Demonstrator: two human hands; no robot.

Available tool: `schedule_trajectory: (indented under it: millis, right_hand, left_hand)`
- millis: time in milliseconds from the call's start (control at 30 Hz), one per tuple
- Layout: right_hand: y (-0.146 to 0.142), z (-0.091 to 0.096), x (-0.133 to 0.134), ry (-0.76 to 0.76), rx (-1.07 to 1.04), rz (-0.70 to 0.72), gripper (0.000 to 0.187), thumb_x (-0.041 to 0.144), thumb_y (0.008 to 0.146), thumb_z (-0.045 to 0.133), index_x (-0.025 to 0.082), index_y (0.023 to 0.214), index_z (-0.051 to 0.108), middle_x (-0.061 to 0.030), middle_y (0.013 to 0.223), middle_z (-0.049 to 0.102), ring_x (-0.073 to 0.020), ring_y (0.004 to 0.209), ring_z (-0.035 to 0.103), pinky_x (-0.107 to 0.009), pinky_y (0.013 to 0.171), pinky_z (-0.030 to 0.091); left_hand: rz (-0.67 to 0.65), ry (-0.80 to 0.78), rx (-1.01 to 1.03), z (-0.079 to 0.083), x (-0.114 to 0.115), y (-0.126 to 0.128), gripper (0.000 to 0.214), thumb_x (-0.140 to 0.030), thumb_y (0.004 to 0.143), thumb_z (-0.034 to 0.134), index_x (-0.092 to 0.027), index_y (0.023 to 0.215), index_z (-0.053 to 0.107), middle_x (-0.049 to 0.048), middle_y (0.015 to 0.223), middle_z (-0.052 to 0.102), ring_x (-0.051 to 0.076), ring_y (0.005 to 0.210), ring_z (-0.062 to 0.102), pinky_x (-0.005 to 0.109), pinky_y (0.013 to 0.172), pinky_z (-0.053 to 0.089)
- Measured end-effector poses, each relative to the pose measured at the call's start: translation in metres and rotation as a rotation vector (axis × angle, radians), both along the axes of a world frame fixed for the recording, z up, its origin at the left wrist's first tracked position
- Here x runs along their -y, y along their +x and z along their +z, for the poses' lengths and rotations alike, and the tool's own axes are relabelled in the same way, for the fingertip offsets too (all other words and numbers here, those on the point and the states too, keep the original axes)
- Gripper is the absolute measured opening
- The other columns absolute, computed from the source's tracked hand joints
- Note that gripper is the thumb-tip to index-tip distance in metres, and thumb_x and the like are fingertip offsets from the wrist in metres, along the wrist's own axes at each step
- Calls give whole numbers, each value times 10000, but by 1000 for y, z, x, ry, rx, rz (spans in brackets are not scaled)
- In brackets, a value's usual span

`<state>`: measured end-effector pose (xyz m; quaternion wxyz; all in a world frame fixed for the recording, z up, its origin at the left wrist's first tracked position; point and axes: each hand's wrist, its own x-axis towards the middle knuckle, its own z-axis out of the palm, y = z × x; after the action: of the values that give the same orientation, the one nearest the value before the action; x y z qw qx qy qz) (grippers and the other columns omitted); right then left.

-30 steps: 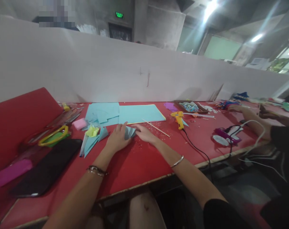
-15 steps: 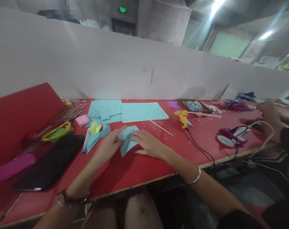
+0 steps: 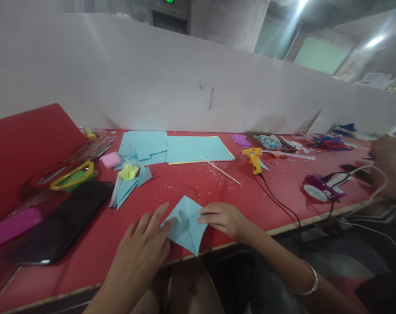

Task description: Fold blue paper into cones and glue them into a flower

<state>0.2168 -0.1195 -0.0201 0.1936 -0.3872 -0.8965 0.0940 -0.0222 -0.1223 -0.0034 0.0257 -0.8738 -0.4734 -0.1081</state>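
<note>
A folded light-blue paper piece (image 3: 187, 224) lies on the red table (image 3: 217, 196) near its front edge. My left hand (image 3: 142, 248) rests on the paper's left corner with its fingers stretched out. My right hand (image 3: 226, 219) pinches the paper's right corner, fingers curled. More light-blue sheets (image 3: 172, 149) lie farther back by the white partition.
A yellow glue gun (image 3: 254, 157) with a black cord, a thin wooden stick (image 3: 220, 170) and blue paper scraps (image 3: 129, 185) lie behind. A black tablet (image 3: 65, 224), yellow-handled scissors (image 3: 72, 175) and a pink case (image 3: 11, 226) sit left. Another person's hand (image 3: 386, 159) works at the right.
Both hands have pulled the blue paper piece toward the table's front edge. The camera has tilted downward.
</note>
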Motion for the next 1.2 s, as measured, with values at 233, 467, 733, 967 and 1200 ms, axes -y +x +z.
schedule_trajectory:
  millis: [233,467,733,967,1200]
  right_hand:
    - [-10,4,16,-110,-128,-29,232,202,840,458,198,1005,622,-53,1042,610,-130,959,538,-245,852,418]
    - [-10,11,15,-263,-244,-145,204,226,855,443,204,871,645,-46,896,593,-123,862,532,-245,775,426]
    - [-18,15,6,-229,-151,-291,243,304,850,450,197,670,574,7,667,563,-102,651,523,-286,785,408]
    - [-28,-1,8,-24,-58,-437,306,293,863,407,190,587,489,-5,588,532,-126,599,465,-275,628,364]
    - [-33,-3,6,42,127,-459,280,293,861,396,198,610,476,-24,585,508,-146,578,454,-279,530,280]
  left_hand:
    - [-136,-191,-72,4,-1,9,462,-57,670,491,-296,1048,606,31,1001,653,211,846,618,327,665,504]
    - [-141,-154,197,-16,-1,-14,278,-271,834,393,-300,887,665,6,900,674,140,782,632,218,614,506]
    - [-30,-164,244,-33,-6,-21,307,-373,838,369,-276,852,660,17,847,666,133,687,633,187,497,473]
    - [-57,-100,135,-48,-5,-30,317,-245,792,368,-320,950,633,20,925,644,163,748,613,191,430,427]
    - [2,-116,91,-49,-4,-26,318,-231,751,394,-330,937,633,19,940,629,170,722,596,201,375,380]
